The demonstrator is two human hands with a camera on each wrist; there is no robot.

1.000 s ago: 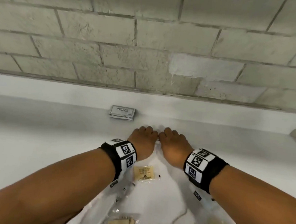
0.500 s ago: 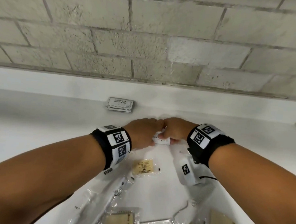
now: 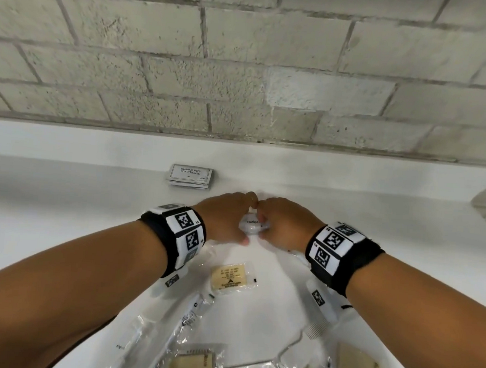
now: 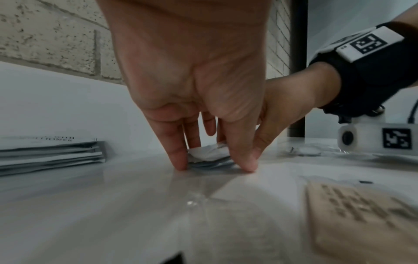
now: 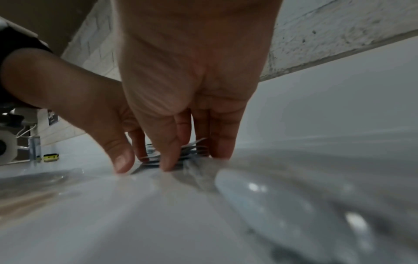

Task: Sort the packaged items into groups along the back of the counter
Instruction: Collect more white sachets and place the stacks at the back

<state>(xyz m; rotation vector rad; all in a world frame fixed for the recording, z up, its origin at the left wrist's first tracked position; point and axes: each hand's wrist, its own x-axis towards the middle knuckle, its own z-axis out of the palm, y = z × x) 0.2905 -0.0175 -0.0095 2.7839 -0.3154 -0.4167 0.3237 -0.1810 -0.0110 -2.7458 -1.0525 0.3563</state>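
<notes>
A: Between the two hands, a small stack of white toothpaste sachets (image 3: 251, 224) is being squared up on the counter (image 3: 61, 214), close to the back edge

B: And the grip?

A: The left hand (image 3: 224, 217) is curled over the stack's left side, fingertips (image 4: 178, 163) planted on the counter with the sachets pinched between finger and thumb. The right hand (image 3: 283, 225) is set the same way on the right side, its fingers (image 5: 166, 160) closed in on the packets. Nothing is lifted; the stack is held down flat

B: What can be counted as done?

A: Just beyond the left hand, a pile of shampoo sachets (image 3: 190, 176) is laid against the back of the counter, neatly stacked. That group looks settled. The toothpaste group is judged nearly placed, just beside it to the right

B: And what is left?

A: Plenty, it seems. Behind the wrists, nearer the body, a tan packet (image 3: 233, 278) is lying alone, and further back clear bags (image 3: 185, 338) with combs and more tan items are scattered unsorted. A wrapped comb (image 3: 316, 331) is seen beneath the right forearm. By this reckoning one group is finished, a second is being tidied, and most of the sorting is yet to be done
</notes>
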